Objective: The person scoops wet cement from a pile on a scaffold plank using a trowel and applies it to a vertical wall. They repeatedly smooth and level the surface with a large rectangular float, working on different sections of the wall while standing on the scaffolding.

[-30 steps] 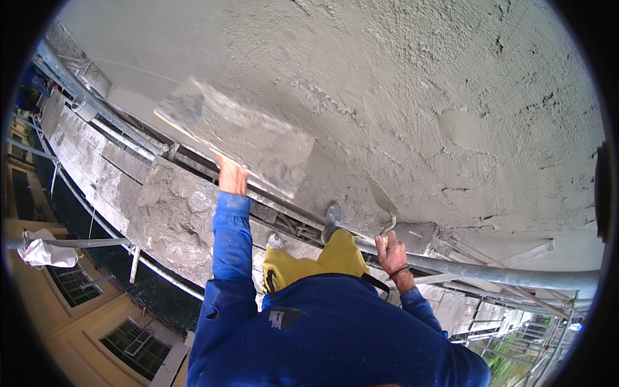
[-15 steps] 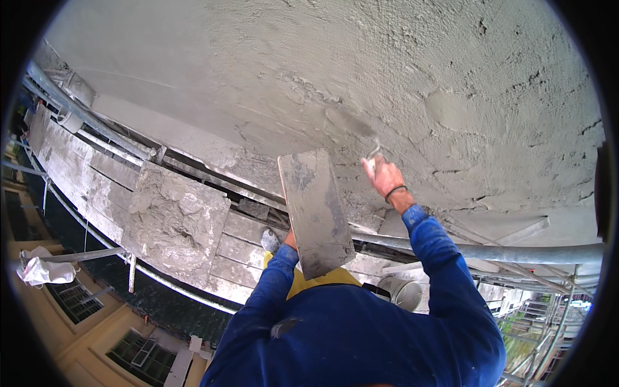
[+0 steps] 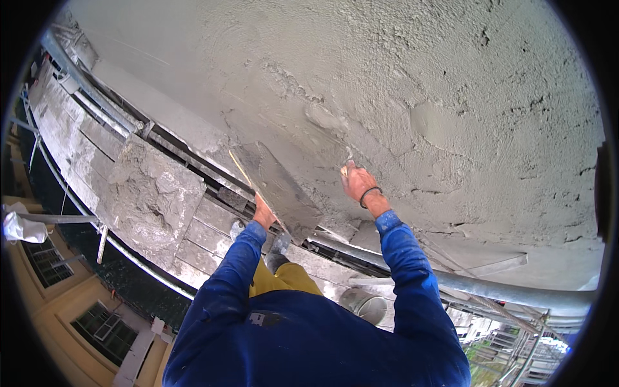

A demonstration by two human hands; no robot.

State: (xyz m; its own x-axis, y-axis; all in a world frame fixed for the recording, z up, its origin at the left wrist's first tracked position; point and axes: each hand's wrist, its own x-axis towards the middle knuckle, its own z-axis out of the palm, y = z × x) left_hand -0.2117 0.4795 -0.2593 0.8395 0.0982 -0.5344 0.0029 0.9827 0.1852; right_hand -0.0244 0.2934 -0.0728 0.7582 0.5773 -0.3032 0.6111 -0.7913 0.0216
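My left hand (image 3: 263, 211) grips a rectangular plasterer's board (image 3: 277, 187), which is coated in grey mortar and tilted steeply toward the wall. My right hand (image 3: 360, 183), with a dark band at the wrist, is closed round the light handle of a trowel (image 3: 349, 158) against the wall. Its blade is hard to make out against the grey. Wet mortar covers the wall (image 3: 451, 97), smoother at the upper left and rough at the right. A raised ridge of mortar lies just above the trowel.
Left of me, a heap of wet mortar (image 3: 151, 200) spreads over a square board on the plank walkway (image 3: 203, 222). A bucket (image 3: 364, 305) stands by my legs. Scaffold pipes (image 3: 516, 290) run along the wall's foot. At far left hangs a white bag (image 3: 24, 227).
The board has swung from showing its broad face to a tilt against the wall, moving left with my left hand. My right hand and trowel have shifted slightly left, and the view has turned.
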